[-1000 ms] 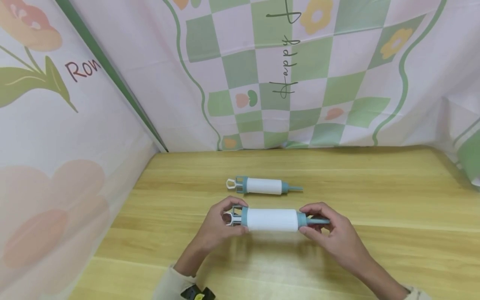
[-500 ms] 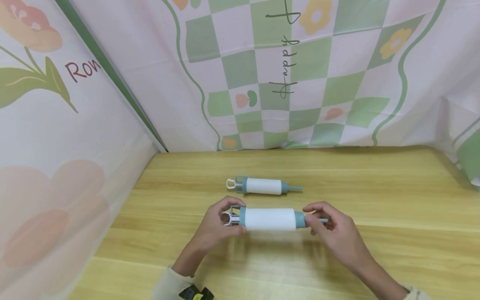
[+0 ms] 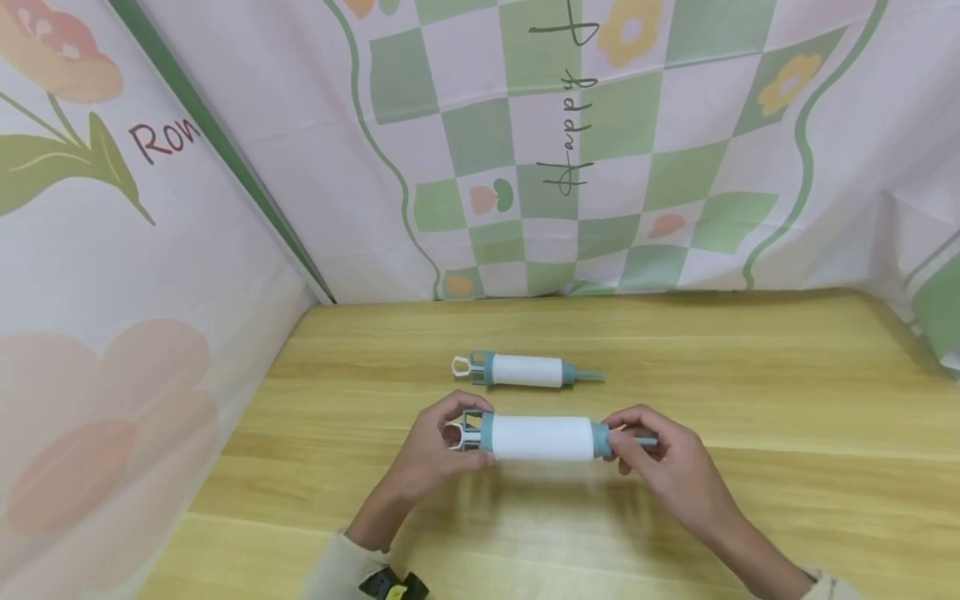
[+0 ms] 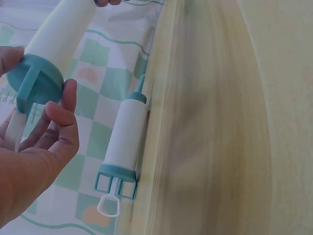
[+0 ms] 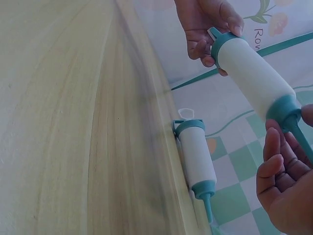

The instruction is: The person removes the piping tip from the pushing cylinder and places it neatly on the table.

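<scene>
A big plastic syringe (image 3: 543,438) with a white barrel, teal ends and a thin teal nozzle is held above the table, roughly level. My left hand (image 3: 429,446) grips its teal collar at the handle end, thumb and fingers on opposite sides. A white loop handle (image 3: 457,437) pokes out into that palm. At the other end my right hand (image 3: 671,467) pinches the teal nozzle cap (image 5: 283,110), with part of the nozzle covered by the fingers. Just beyond lies a second, matching syringe (image 3: 527,371) on the table, touched by neither hand.
The wooden table (image 3: 315,433) runs back to a hanging cloth (image 3: 540,158) printed with green checks and flowers. Another printed cloth (image 3: 150,275) hangs along the left edge. A black strap (image 3: 392,585) is on the left wrist.
My right thumb has shifted from the cap's near edge up towards the nozzle base, and the fingers have re-gripped there. The left hand and the second syringe stay essentially in place.
</scene>
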`<action>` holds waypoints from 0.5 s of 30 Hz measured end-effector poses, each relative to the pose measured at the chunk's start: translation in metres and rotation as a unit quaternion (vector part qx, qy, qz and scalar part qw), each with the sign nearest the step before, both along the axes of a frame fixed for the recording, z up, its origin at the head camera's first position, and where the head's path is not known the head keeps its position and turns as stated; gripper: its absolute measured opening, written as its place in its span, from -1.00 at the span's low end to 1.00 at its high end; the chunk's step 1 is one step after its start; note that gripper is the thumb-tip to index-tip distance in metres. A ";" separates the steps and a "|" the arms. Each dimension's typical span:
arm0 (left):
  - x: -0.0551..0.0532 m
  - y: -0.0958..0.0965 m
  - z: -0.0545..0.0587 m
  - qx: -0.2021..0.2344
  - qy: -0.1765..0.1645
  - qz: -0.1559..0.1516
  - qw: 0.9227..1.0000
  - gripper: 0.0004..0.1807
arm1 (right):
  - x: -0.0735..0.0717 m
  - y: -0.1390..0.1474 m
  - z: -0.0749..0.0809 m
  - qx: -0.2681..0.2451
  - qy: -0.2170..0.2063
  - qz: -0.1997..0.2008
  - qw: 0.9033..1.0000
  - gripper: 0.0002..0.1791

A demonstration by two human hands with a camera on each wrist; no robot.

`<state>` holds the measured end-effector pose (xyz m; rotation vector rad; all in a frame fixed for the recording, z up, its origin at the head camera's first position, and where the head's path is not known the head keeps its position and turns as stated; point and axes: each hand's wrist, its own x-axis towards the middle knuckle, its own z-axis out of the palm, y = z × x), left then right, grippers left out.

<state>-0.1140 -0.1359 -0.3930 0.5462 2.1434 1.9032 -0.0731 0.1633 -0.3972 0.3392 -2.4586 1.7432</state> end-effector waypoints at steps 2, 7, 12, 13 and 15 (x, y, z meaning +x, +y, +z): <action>0.000 0.000 0.000 -0.001 0.002 0.000 1.000 -0.49 | 0.001 0.000 0.000 -0.004 0.004 0.005 1.000 -0.85; -0.001 0.001 -0.001 -0.001 0.004 0.000 1.000 -0.49 | 0.001 0.002 0.001 -0.014 0.021 0.018 1.000 -0.84; -0.001 0.001 0.000 0.000 0.006 0.002 1.000 -0.48 | 0.001 0.004 0.001 -0.030 0.030 0.030 0.999 -0.80; -0.001 0.001 -0.001 0.001 0.005 0.002 1.000 -0.48 | 0.002 0.004 0.001 -0.032 0.031 0.031 0.999 -0.80; -0.001 0.001 -0.001 0.000 0.006 0.003 1.000 -0.48 | 0.002 0.004 0.001 -0.034 0.033 0.033 0.998 -0.79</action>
